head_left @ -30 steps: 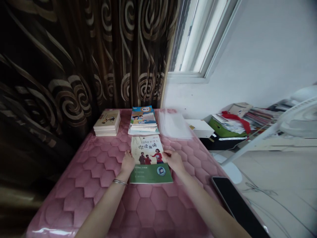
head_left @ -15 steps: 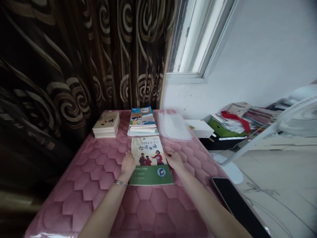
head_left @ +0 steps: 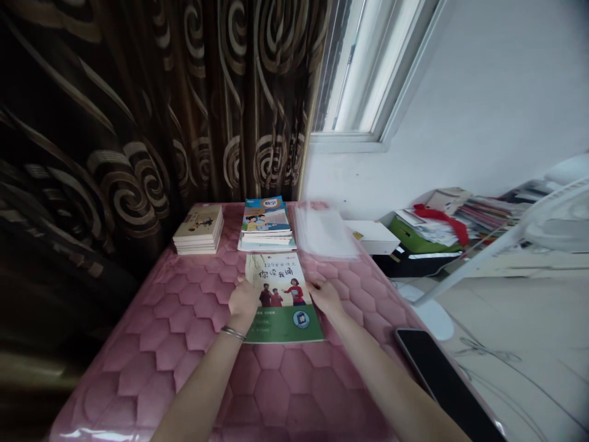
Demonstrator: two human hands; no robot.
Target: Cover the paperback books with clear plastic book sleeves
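A book (head_left: 278, 291) with a cream and green cover, Chinese lettering and three drawn figures lies face up in front of me. My left hand (head_left: 243, 299) is closed at its left edge, with the fingers partly over the cover. At the right edge, my right hand (head_left: 324, 297) grips the book between thumb and fingers; some fingertips are hidden. Just beyond the book is a stack of schoolbooks (head_left: 263, 216), topped by a blue one. To the left stands a neat stack of tan books (head_left: 199, 224).
Clear plastic sheets or sleeves (head_left: 324, 233) lie right of the schoolbooks. A dark phone-like device (head_left: 444, 377) rests along the right edge of the pink padded table (head_left: 184, 344). Beyond that edge are a white box (head_left: 375, 236), a green bin (head_left: 407, 236) of papers and a white fan (head_left: 488, 245).
My left hand has shifted slightly up and right, further over the book's left edge. The right hand and the book have hardly moved.
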